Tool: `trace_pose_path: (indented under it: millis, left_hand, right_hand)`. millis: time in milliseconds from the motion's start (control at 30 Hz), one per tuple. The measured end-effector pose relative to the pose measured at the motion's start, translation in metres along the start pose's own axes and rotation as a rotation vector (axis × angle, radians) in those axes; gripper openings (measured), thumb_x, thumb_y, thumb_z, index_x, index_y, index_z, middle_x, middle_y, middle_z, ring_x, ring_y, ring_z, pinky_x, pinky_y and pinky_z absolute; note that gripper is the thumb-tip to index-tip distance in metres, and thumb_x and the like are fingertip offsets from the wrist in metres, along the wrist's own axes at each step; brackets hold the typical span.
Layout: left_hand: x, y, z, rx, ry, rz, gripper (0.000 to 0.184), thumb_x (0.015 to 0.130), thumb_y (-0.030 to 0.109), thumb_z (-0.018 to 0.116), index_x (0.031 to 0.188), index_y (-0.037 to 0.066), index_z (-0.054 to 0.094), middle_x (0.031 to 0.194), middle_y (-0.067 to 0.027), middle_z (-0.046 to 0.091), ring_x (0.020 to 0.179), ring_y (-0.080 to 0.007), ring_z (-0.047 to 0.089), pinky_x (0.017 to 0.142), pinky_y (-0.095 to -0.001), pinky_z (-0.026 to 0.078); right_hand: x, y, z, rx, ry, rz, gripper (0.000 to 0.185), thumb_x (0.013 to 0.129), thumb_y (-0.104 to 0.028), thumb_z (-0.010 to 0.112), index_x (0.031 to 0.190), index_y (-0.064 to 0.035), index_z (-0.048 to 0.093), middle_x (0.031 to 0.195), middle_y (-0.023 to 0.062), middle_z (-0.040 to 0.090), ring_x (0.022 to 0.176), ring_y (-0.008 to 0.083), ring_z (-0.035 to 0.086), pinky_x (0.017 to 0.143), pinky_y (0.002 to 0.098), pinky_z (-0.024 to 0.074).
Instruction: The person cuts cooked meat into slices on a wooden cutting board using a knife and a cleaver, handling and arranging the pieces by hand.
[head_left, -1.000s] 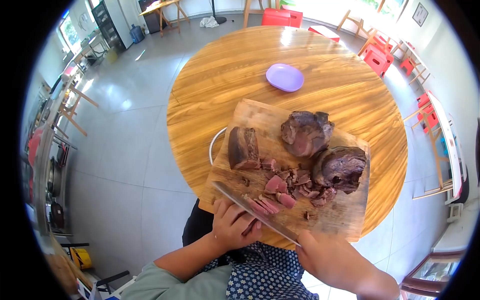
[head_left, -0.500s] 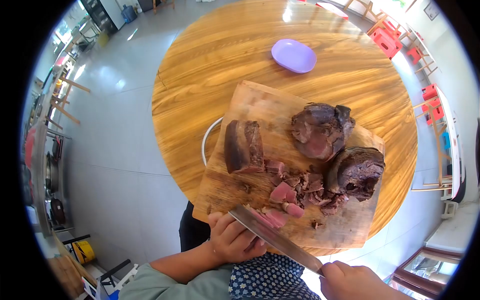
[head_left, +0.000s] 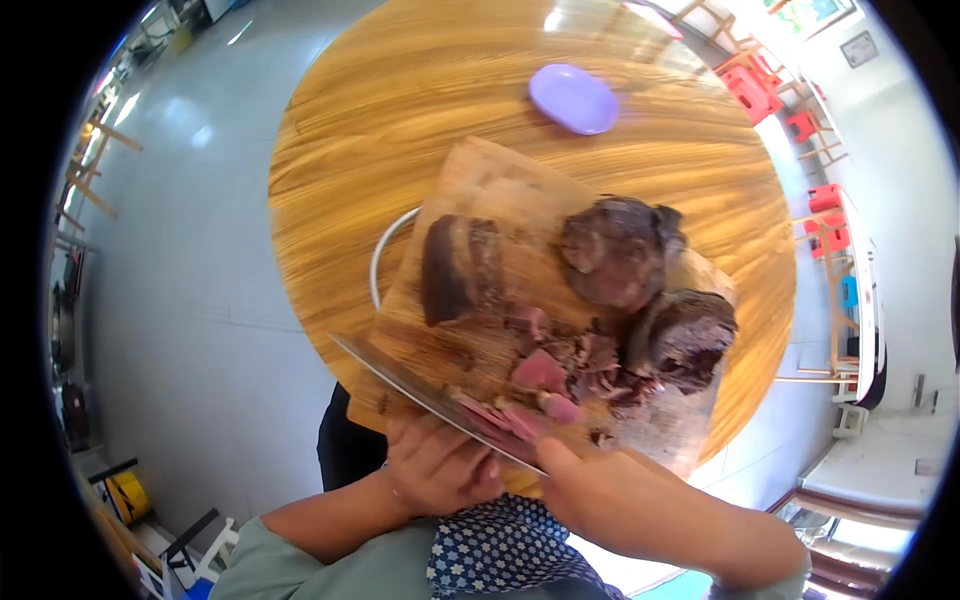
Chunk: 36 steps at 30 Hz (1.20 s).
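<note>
My right hand (head_left: 595,490) is wrapped round the handle of a broad kitchen knife (head_left: 400,381), whose blade slants up to the left over the near edge of the wooden cutting board (head_left: 520,170). Curled against the blade's near side is my left hand (head_left: 438,465); what lies under its fingers is hidden. Pink meat slices (head_left: 505,415) lie along the blade's far side. Beyond them, chopped dark-red meat (head_left: 590,365) is heaped mid-board. A dark meat block (head_left: 462,270) sits at the left, and two larger dark chunks, one behind (head_left: 620,250) and one nearer (head_left: 685,340), are at the right.
The board rests on a round wooden table (head_left: 340,170). A purple oval dish (head_left: 574,98) stands behind the board, and a white curved handle or rim (head_left: 378,262) shows at its left. Red stools (head_left: 750,92) are across the room at the right.
My right hand has moved left and forward, sliding the knife up-left so its tip reaches past my left hand. My left hand stays by the board's near edge. The whole view has shifted slightly.
</note>
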<state>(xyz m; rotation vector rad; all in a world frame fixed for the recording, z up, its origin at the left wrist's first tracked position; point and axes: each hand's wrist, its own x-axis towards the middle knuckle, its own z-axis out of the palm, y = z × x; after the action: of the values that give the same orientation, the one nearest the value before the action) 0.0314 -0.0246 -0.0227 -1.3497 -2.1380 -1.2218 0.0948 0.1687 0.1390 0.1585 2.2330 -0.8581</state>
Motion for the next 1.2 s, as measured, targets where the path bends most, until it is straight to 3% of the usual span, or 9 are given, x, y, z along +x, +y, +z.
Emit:
trace_pose_path:
  millis: [267, 433, 633, 667, 733, 967, 1067, 1100, 1200]
  left_hand:
    - [0.008, -0.001, 0.005, 0.056, 0.092, 0.103, 0.026, 0.074, 0.017, 0.074, 0.098, 0.007, 0.07, 0.101, -0.0093, 0.068, 0.082, -0.0299, 0.064, 0.076, -0.0409, 0.047]
    - [0.012, 0.006, 0.001, 0.051, 0.12, 0.121, 0.027, 0.072, 0.014, 0.074, 0.098, 0.007, 0.07, 0.099, -0.0097, 0.067, 0.084, -0.0314, 0.065, 0.077, -0.0397, 0.046]
    - [0.009, -0.001, 0.003, -0.009, 0.144, 0.107, 0.03, 0.071, 0.013, 0.076, 0.099, 0.005, 0.07, 0.1, -0.0104, 0.067, 0.084, -0.0319, 0.066, 0.079, -0.04, 0.047]
    - [0.006, 0.0, 0.002, -0.009, 0.131, 0.092, 0.031, 0.071, 0.014, 0.076, 0.099, 0.005, 0.07, 0.1, -0.0102, 0.067, 0.085, -0.0316, 0.066, 0.079, -0.04, 0.047]
    - [0.004, 0.002, 0.004, -0.014, 0.124, 0.111, 0.031, 0.071, 0.014, 0.077, 0.099, 0.006, 0.07, 0.1, -0.0098, 0.067, 0.086, -0.0309, 0.065, 0.079, -0.0398, 0.046]
    - [0.012, 0.005, -0.003, -0.004, 0.143, 0.07, 0.026, 0.073, 0.011, 0.074, 0.099, 0.009, 0.068, 0.096, -0.0075, 0.066, 0.086, -0.029, 0.064, 0.078, -0.0393, 0.043]
    - [0.027, 0.01, -0.01, 0.049, 0.143, 0.087, 0.026, 0.073, 0.009, 0.074, 0.099, 0.009, 0.067, 0.096, -0.007, 0.066, 0.087, -0.0292, 0.064, 0.079, -0.0394, 0.042]
    - [0.033, 0.013, -0.011, 0.044, 0.121, 0.063, 0.025, 0.074, 0.009, 0.075, 0.098, 0.009, 0.067, 0.099, -0.0071, 0.066, 0.092, -0.0294, 0.063, 0.083, -0.0407, 0.04]
    - [0.038, 0.024, -0.015, 0.152, 0.052, 0.065, 0.024, 0.076, 0.01, 0.075, 0.098, 0.009, 0.068, 0.103, -0.0066, 0.065, 0.098, -0.0295, 0.061, 0.087, -0.042, 0.037]
  right_hand:
    - [0.021, 0.041, 0.041, -0.209, 0.464, -0.489, 0.032, 0.096, -0.011, 0.055, 0.123, 0.0029, 0.048, 0.089, 0.0285, 0.068, 0.078, 0.0466, 0.068, 0.068, 0.053, 0.0551]
    - [-0.043, 0.042, 0.033, -0.051, 0.261, -0.096, 0.023, 0.101, -0.017, 0.049, 0.116, 0.0001, 0.046, 0.079, 0.0287, 0.066, 0.078, 0.0491, 0.066, 0.068, 0.0567, 0.0499]
    - [-0.057, 0.018, 0.027, -0.125, 0.187, 0.069, 0.02, 0.103, -0.018, 0.048, 0.112, -0.0003, 0.045, 0.078, 0.0287, 0.066, 0.076, 0.0492, 0.066, 0.069, 0.0564, 0.0494]
    - [-0.044, 0.022, 0.034, -0.116, 0.18, 0.075, 0.02, 0.103, -0.018, 0.048, 0.112, -0.0003, 0.045, 0.078, 0.0287, 0.066, 0.076, 0.0492, 0.066, 0.069, 0.0564, 0.0494]
    - [-0.005, 0.04, 0.05, -0.089, 0.374, -0.295, 0.019, 0.102, -0.019, 0.049, 0.11, -0.0012, 0.046, 0.078, 0.0288, 0.066, 0.078, 0.0493, 0.066, 0.07, 0.0564, 0.0493]
    - [0.005, 0.023, 0.018, -0.086, 0.423, -0.315, 0.025, 0.101, -0.021, 0.056, 0.114, -0.0011, 0.049, 0.084, 0.0318, 0.065, 0.083, 0.0503, 0.065, 0.071, 0.0557, 0.0496]
    - [-0.039, 0.04, 0.015, 0.441, 0.451, -0.12, 0.015, 0.104, -0.018, 0.056, 0.109, -0.0048, 0.053, 0.069, 0.0072, 0.061, 0.054, 0.0205, 0.06, 0.05, 0.0341, 0.0452]
    - [-0.046, 0.055, 0.025, 0.594, 0.551, -0.21, 0.01, 0.106, -0.016, 0.052, 0.11, -0.0063, 0.052, 0.07, 0.0001, 0.052, 0.051, 0.0093, 0.05, 0.045, 0.0248, 0.0397]
    - [-0.06, 0.093, 0.055, 1.032, 0.811, -0.347, 0.01, 0.107, -0.014, 0.049, 0.112, -0.0064, 0.05, 0.07, 0.003, 0.05, 0.048, 0.012, 0.049, 0.043, 0.0267, 0.0414]
